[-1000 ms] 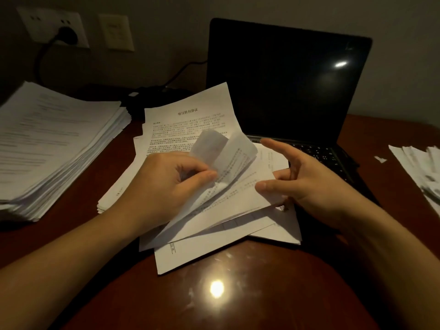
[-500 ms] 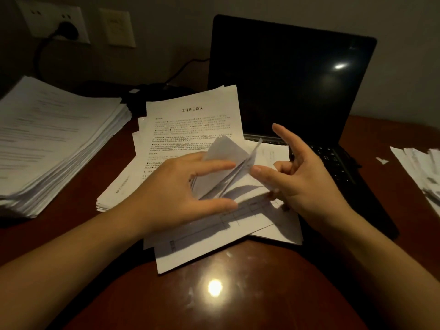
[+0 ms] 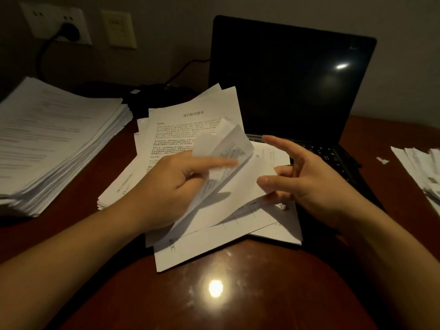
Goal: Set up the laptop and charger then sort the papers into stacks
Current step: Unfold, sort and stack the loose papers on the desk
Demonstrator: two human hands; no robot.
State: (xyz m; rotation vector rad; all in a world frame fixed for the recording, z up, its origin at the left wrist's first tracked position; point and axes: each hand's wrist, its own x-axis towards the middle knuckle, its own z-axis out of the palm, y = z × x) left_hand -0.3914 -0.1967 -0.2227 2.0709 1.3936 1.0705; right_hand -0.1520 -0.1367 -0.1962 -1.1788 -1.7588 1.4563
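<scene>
"Head view: I see two hands and lots of paper. What is going on?" asks the first.

"The laptop [image 3: 297,79] is open at the back edge of the table [image 3: 238,310], and its screen is dark. A plug [image 3: 70,32] sits in the wall socket [image 3: 47,20]. So I think it is paper sorting time now."

"Which paper is being picked?"

"The bent sheet [image 3: 228,151]. It is lifted off the loose pile [image 3: 185,129] in the middle of the table. The left hand [image 3: 171,189] grips it. Its fingers curl round the sheet's left side, and one finger lies flat across it."

"And the other hand?"

"The right hand [image 3: 316,186] is at the right edge of the lifted paper. Its thumb lies on the paper and its fingers are spread. I cannot tell if it pinches the paper or only touches it."

"How do you do this bit well?"

"Take only one sheet. Pull it free slowly, so the pile under it does not slip further over the keyboard [image 3: 333,158]. Read the words on it, then pick a home."

"Where are the homes?"

"A big stack [image 3: 59,139] sits at the left edge of the table. A small stack [image 3: 421,167] lies at the right edge. I think the sheet should land square on one of them."
</scene>
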